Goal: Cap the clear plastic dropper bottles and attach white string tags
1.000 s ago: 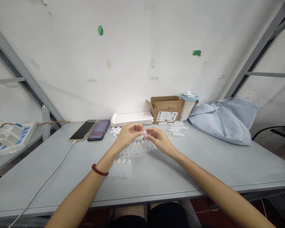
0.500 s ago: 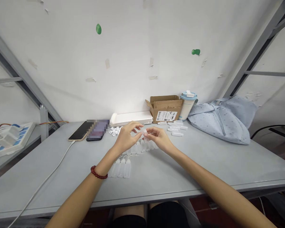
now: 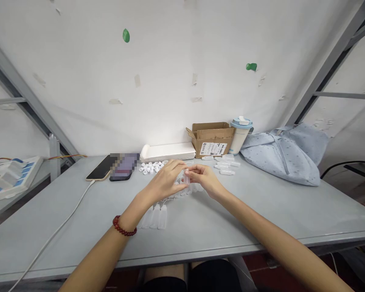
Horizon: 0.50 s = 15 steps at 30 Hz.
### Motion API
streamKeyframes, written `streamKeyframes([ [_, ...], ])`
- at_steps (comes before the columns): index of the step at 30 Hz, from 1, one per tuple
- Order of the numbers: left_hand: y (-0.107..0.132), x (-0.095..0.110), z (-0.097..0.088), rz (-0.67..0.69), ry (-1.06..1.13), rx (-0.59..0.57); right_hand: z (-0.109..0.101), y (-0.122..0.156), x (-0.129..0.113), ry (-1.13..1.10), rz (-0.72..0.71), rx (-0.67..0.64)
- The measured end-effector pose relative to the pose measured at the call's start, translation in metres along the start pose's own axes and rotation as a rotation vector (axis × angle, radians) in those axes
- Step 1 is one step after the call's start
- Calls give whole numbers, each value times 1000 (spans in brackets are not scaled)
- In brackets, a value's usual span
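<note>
Near the table's centre, my right hand (image 3: 203, 177) pinches a small translucent plastic bottle (image 3: 186, 178) upright between thumb and fingers. Close against its left side is my left hand (image 3: 167, 180), palm turned inward, with fingers stretched and thumb apart; whether it touches the bottle I cannot tell. Behind and below the hands stand several similar bottles (image 3: 197, 187), partly hidden. Another group of bottles (image 3: 154, 217) with thin white loops at their tops lies nearer the front, left of centre. Small white caps (image 3: 151, 167) are heaped beyond my left hand.
Several loose bottles (image 3: 227, 165) lie at the back right, before a cardboard box (image 3: 213, 140) and a lidded cup (image 3: 240, 136). A pale blue cloth bag (image 3: 282, 156) is farther right. White flat stack (image 3: 168, 151), phones (image 3: 99, 168) and a cable (image 3: 63, 223) lie left.
My left hand's fingers have gone from a pinch at the bottle's top to stretched out beside it. The bottle in my right hand has lowered slightly.
</note>
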<state>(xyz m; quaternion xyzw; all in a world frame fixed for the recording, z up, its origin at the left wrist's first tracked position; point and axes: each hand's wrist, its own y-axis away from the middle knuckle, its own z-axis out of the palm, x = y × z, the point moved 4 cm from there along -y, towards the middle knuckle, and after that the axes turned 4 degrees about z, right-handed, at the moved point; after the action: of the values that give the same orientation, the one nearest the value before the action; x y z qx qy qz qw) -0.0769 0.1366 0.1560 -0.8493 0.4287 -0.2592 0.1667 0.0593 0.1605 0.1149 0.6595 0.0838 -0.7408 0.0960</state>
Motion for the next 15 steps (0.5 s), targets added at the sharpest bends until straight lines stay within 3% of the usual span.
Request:
streamKeyframes([
  [4,11,6,-5,-29,13,-36,5,4,0,60,110,-153],
  [11,58,24,-6,-113,89,-197,27,21,14,209,236,-628],
  [15,77,27,-3,-154,125,-212,36,30,24,285,292,-736],
])
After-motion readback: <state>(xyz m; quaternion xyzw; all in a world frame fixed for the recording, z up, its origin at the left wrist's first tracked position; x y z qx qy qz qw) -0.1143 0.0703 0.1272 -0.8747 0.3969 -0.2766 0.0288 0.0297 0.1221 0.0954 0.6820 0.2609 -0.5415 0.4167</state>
